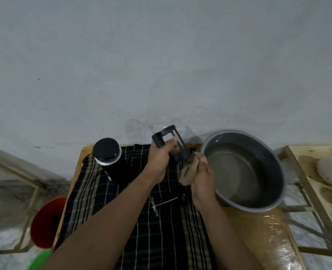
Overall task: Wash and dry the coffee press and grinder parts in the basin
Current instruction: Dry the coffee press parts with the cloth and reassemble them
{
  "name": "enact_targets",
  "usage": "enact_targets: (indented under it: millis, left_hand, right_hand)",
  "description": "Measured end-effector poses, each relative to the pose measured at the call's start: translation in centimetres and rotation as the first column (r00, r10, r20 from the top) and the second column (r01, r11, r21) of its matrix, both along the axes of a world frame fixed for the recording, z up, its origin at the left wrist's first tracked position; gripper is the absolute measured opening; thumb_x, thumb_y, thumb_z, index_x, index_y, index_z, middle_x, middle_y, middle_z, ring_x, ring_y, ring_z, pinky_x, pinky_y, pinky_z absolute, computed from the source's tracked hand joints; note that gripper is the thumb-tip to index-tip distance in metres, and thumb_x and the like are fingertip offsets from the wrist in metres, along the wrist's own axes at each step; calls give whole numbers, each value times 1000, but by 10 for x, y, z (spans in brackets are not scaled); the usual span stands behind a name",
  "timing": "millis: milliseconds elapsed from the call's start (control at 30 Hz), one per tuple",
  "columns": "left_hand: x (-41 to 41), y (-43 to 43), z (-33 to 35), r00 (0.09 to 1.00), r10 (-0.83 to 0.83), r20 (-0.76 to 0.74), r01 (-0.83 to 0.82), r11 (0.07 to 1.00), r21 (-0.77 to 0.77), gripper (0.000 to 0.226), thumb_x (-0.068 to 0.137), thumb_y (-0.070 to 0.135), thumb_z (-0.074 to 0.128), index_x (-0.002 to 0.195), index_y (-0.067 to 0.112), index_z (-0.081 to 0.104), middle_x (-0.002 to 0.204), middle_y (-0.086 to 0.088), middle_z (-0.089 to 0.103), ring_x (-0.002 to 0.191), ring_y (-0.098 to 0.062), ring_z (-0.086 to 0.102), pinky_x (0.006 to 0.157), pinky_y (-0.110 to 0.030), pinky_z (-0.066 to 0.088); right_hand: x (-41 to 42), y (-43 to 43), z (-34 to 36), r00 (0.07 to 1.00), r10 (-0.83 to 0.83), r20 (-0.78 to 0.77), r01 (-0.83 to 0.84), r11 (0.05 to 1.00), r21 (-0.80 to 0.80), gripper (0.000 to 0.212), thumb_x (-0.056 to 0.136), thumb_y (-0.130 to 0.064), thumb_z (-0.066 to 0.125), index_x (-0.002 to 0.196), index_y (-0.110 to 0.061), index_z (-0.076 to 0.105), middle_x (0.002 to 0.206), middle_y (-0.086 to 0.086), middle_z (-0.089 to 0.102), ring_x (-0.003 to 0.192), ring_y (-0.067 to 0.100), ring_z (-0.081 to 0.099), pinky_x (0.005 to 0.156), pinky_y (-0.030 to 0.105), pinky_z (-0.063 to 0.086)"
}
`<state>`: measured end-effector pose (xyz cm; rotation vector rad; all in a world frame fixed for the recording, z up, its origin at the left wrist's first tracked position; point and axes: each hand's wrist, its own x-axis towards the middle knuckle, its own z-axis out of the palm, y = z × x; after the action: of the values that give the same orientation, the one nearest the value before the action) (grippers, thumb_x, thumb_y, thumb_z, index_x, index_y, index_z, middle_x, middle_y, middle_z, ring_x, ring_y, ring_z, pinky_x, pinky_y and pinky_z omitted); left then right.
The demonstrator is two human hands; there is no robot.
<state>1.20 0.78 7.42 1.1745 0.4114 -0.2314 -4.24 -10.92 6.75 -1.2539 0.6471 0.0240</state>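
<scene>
Head view: cloth hides press frame's lower end.

Both forearms stretch forward, left hand and right hand close together, fingers curled

table: centre, back edge against wall
cloth: on table, covers left and middle
canister: upright on cloth, back left corner
basin: on table, back right, just right of cloth; water in it
press frame: tilted, above back of cloth, in left hand, between canister and basin
rag: in right hand, touching frame's lower end, just left of basin
plunger: lying on cloth, before the hands
bucket: on floor, left of table
tub: before bucket, at the frame's bottom edge
rack: right of table, apart; dishes on it
</scene>
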Motion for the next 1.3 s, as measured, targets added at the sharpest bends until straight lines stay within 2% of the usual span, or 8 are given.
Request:
enact_targets:
  millis: [100,400,567,733,833,967,1100,1300]
  left_hand:
    - [-9,-6,-5,989,-92,119,62,970,237,57,80,20,84,129,11,55,110,-7,73,102,-18,72,86,-30,59]
    - [-6,0,-8,953,-124,275,44,958,282,63,87,12,78,136,25,41,109,-8,69,105,-14,69,87,-23,57]
    - [-15,7,-23,925,-254,281,84,861,502,83,84,25,81,148,27,29,126,6,61,118,-8,60,98,-22,49]
    - [-31,15,-34,841,-482,247,187,686,703,93,84,31,80,155,27,20,141,8,52,128,-11,53,104,-35,48]
    - [-34,18,-36,818,-516,256,186,657,730,90,81,39,78,153,31,25,142,8,53,128,-12,55,104,-41,51]
    - [-37,31,-44,805,-545,233,163,582,797,92,79,39,79,153,32,25,144,7,53,130,-13,54,103,-43,51]
    - [-36,37,-46,763,-592,260,130,535,835,91,77,37,78,152,30,28,144,8,51,129,-14,54,103,-43,51]
    - [-29,25,-42,603,-761,240,70,350,934,98,74,32,80,154,25,25,148,-1,47,131,-24,50,101,-51,49]
  right_hand:
    - [10,11,6,998,8,-60,15,924,382,56,98,-54,47,132,-12,61,124,16,71,115,28,68,101,46,53]
    - [7,7,15,993,8,-114,-33,975,-220,24,103,-30,52,109,-11,66,98,11,72,91,28,71,82,44,60]
    - [22,-10,60,974,-198,111,210,971,-110,21,107,-26,42,120,-10,40,85,8,59,64,17,57,57,33,46]
    - [46,-14,80,951,-14,309,12,1000,10,20,105,-15,51,118,-28,43,123,4,59,114,19,63,100,41,53]
    - [38,-15,61,876,452,167,-193,647,-738,10,101,-25,57,109,-24,50,101,-12,61,99,14,63,83,37,55]
    - [25,-30,59,755,618,-220,-351,97,-932,33,101,-53,45,105,-32,70,104,-16,54,112,12,46,93,41,34]
    - [19,-34,70,670,720,-181,-543,309,-781,32,96,-52,54,115,-34,73,108,-13,71,100,5,63,96,37,50]
    - [18,-26,54,524,813,-255,-680,219,-700,34,87,-72,53,82,-42,68,90,-16,69,96,13,67,97,47,50]
